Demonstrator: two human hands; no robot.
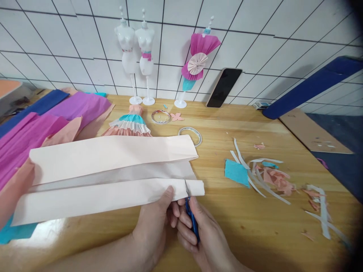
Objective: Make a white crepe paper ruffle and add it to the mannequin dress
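Observation:
A long sheet of pale cream paper (119, 149), folded lengthwise with a gap down its middle, stretches across the table before me. My left hand (157, 215) pinches its near edge, thumb on top and fingers beneath. In my right hand (202, 226) are small blue-handled scissors (192, 219). Their blades cross the near fold close to the right end of the paper, one blade showing on top. How far the cut runs I cannot make out. Just behind the paper lies a small layered dress (130, 122) in peach, blue and white.
Two bare white mannequins (146, 53) and a dressed one (195, 60) stand at the tiled wall, beside a leaning phone (224, 87). Coloured paper (56, 117) is piled left. A tape roll (200, 138), paper scraps (278, 179) and a long blue roll (314, 87) lie behind and right.

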